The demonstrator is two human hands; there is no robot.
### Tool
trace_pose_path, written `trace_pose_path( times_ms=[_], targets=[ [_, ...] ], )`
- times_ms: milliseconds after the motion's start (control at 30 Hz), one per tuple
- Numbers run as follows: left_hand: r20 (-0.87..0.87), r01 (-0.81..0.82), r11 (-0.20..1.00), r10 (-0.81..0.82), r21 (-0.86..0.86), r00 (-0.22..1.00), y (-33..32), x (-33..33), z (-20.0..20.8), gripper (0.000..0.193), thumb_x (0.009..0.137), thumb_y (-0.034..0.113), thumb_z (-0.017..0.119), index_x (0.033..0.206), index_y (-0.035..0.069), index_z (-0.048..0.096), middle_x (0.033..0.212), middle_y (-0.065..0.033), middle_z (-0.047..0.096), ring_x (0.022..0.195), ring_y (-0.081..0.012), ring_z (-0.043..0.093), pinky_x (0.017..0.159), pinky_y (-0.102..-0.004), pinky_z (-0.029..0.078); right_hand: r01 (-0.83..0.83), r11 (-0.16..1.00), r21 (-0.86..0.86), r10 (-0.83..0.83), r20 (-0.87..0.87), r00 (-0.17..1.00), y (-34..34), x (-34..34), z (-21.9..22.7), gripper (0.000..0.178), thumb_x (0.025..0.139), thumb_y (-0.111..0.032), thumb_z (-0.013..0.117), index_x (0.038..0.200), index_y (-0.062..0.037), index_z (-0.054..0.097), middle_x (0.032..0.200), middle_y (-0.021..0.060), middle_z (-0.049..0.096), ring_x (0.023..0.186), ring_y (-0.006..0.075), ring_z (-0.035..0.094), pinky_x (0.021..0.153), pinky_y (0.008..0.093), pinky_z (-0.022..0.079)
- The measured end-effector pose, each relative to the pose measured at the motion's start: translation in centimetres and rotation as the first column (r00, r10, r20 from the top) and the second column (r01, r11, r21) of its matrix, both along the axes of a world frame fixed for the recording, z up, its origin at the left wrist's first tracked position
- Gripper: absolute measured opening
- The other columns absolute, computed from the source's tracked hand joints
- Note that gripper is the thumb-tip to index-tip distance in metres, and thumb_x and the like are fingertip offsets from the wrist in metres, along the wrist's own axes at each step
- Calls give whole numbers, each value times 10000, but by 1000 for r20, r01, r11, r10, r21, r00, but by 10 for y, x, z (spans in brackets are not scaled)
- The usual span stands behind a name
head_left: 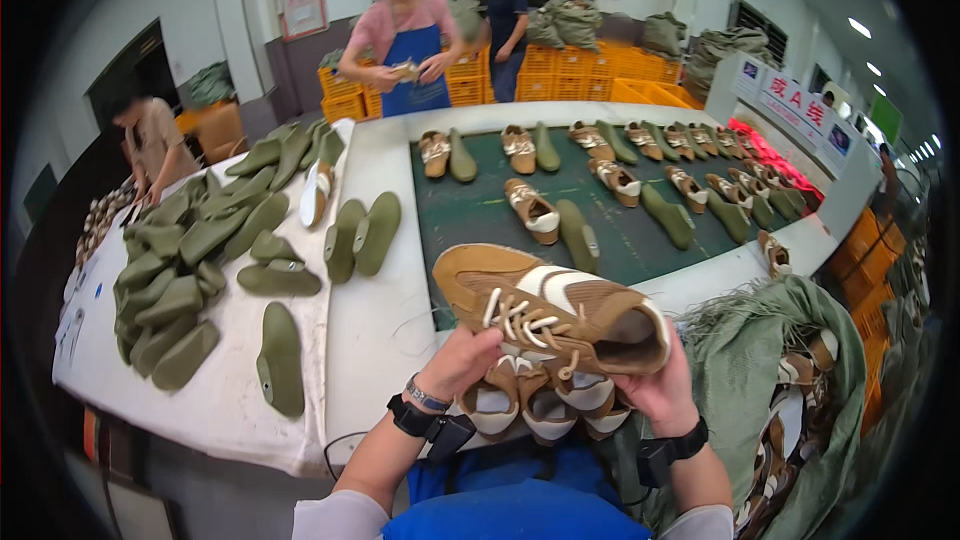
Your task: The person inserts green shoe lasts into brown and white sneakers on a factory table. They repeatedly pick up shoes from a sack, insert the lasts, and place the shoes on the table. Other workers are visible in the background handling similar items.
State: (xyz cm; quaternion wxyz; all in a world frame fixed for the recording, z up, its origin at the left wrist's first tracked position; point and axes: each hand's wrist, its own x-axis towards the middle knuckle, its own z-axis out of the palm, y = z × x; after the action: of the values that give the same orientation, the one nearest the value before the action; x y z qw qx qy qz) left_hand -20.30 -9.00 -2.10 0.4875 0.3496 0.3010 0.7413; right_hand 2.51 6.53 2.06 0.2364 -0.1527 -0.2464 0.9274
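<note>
A brown sneaker (pixel 580 292) with white stripes and cream laces is held up before me, toe to the left, its opening toward the right. My left hand (pixel 462 364) pinches it at the laces and lower side. Under the heel, my right hand (pixel 662 382) grips the back end, its fingers partly hidden. Just below hang or rest several more brown-and-white sneakers (pixel 548 410), heels toward me; what supports them is hidden. Beyond, pairs of sneakers and green shoe lasts stand on a dark green conveyor belt (pixel 470 230); the nearest last (pixel 578 237) is beside another sneaker (pixel 531 210).
Many green lasts (pixel 165 300) are heaped on the white table (pixel 370 360) at left. A green woven sack (pixel 740 370) of sneakers stands at my right. Across the belt, a person in a blue apron (pixel 415 70) handles something small; orange crates (pixel 575 75) stack behind.
</note>
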Motion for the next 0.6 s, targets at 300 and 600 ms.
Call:
trace_pose_path(
  times_ms=[300,600],
  targets=[
    [396,-177,966,240,-189,886,-14,-30,-13,460,942,303,554,1305,40,450,1238,-110,567,1115,-246,570,973,-412,473,-317,819,478,113,408,906,-17,-16,-8,555,964,-274,483,1447,-91,278,1144,81,592,974,157,611,808,323,540],
    [170,-315,879,393,-359,903,-13,-33,-24,476,927,347,584,1281,45,483,1200,-102,587,1073,-210,589,925,-360,498,-357,734,577,247,263,933,-33,-29,-20,929,795,-188,732,1496,-123,125,1413,71,375,1204,178,475,760,287,566]
  ],
)
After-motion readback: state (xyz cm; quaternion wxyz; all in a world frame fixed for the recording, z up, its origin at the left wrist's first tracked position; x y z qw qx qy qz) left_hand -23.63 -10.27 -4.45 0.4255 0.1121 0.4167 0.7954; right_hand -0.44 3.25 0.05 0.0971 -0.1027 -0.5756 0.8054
